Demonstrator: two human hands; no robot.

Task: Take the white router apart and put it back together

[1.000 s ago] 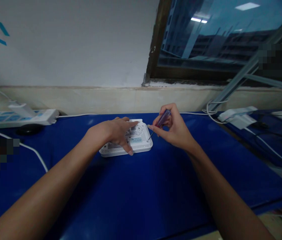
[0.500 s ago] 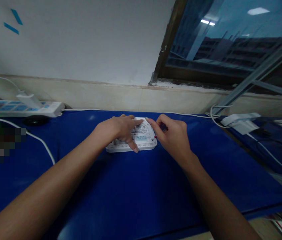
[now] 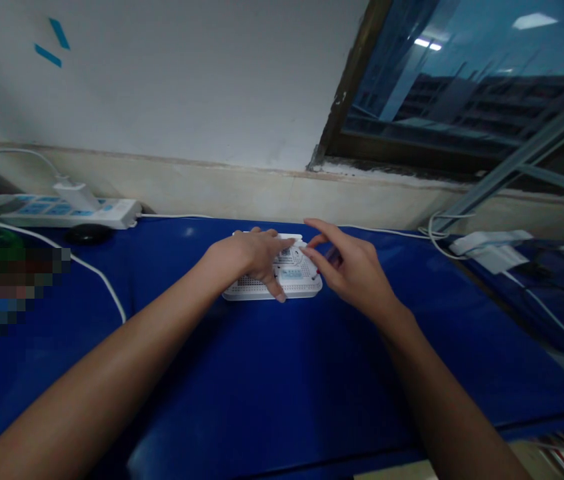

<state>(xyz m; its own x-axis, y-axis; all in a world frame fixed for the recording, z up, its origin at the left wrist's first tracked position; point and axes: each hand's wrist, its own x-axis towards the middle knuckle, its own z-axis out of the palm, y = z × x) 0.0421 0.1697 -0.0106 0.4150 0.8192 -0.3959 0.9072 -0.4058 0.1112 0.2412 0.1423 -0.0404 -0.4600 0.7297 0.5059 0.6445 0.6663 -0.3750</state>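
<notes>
The left hand (image 3: 249, 257) lies spread over the white device (image 3: 297, 285) and presses it down on the blue table (image 3: 212, 373). The right hand (image 3: 349, 267) is just beside it, curled narrow — the screwdriver seen a moment ago no longer shows clearly, so I cannot tell if this hand still holds it. Farther, a power strip (image 3: 67, 212) and white cable (image 3: 97, 281) lie at left, and a window (image 3: 452, 80) is above.
</notes>
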